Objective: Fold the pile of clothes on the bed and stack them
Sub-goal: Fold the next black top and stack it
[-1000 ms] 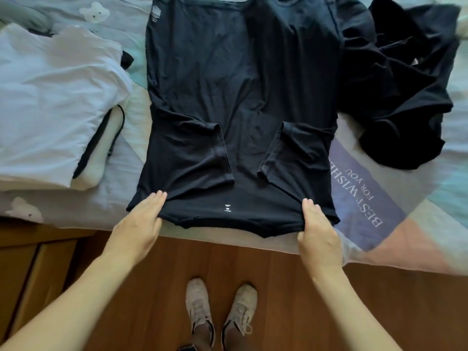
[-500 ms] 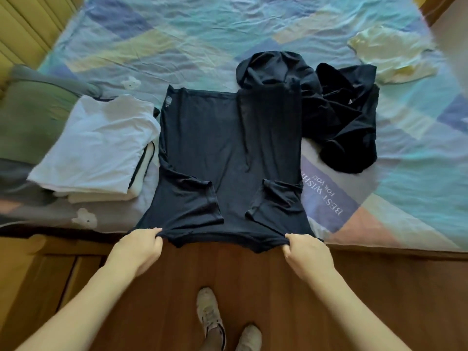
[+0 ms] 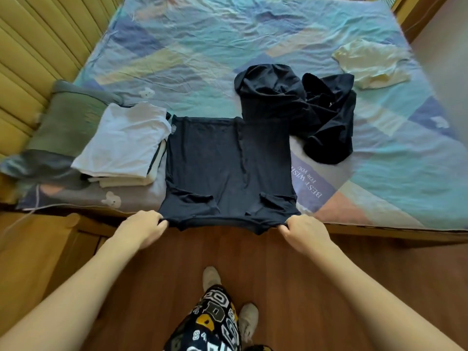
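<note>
My left hand (image 3: pixel 140 230) and right hand (image 3: pixel 302 233) each pinch a near corner of the black T-shirt (image 3: pixel 225 163), fingers curled round its hem just off the bed (image 3: pixel 228 54) edge. The shirt lies flat, sleeves folded in, between the folded stack (image 3: pixel 124 145) just beside its left edge and the dark pile (image 3: pixel 304 112) touching its far right corner. Both forearms reach forward over wooden floor (image 3: pixel 291 269), with open sheet beyond the shirt.

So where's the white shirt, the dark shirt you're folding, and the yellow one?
white shirt (image 3: pixel 124 143), head view, middle of its folded top.
dark shirt (image 3: pixel 215 160), head view, flat middle panel.
yellow shirt (image 3: pixel 369 63), head view, middle of the crumpled cloth.
</note>
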